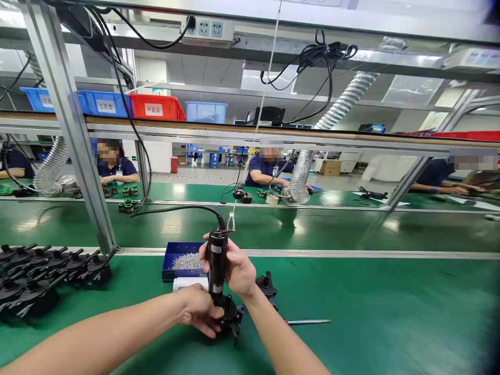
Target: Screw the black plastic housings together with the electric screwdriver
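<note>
My right hand (239, 266) is wrapped round a black electric screwdriver (217, 258), which stands upright with its cable leaving the top. The tool's lower end meets a black plastic part (231, 314) on the green bench; its very tip is hidden. From the left, my left hand (201, 311) grips that same part with thumb and fingers. Just behind my right wrist lies another black part (266, 285). A screwdriver with a metal shaft (309, 322) rests to the right. Close behind my left hand is a white cylinder (190, 283), partly covered.
A blue tray (167, 273) holds many small silvery pieces. Several black assemblies (33, 297) stand in rows at the left. A metal post (74, 135) rises at left, and the power cable (175, 209) runs behind. Co-workers (269, 166) sit across the bench.
</note>
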